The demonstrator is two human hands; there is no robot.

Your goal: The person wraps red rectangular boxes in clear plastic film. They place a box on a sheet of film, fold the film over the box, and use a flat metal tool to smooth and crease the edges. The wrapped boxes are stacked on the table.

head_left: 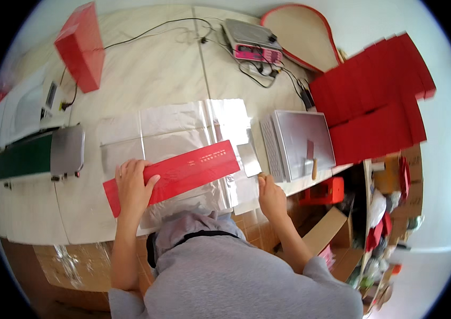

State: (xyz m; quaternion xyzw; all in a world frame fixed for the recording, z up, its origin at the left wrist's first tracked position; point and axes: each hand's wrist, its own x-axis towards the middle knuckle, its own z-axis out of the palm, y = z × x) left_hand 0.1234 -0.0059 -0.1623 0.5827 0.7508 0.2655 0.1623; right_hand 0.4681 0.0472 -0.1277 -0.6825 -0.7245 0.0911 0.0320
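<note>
A long red box point(193, 169) with small printed writing lies at a slant on clear plastic film point(169, 139). My left hand point(134, 183) grips its left part, the thumb lying on the upper face and the fingers toward the far edge. In my right hand point(272, 198) is the handle of a flat metal scraper point(249, 160). Its broad, shiny blade is beside the box's right end; whether it touches the box I cannot tell. Film also spreads under and beyond the box.
Right of the scraper sits a metal-topped heating plate point(303, 139) with a wooden-handled tool point(314, 169) on it. Red boxes point(373, 99) are stacked beyond. A scale point(253, 38) with cables stands at the back, a conveyor sealing machine point(30, 155) at left, and a wrapped red box point(84, 50) behind.
</note>
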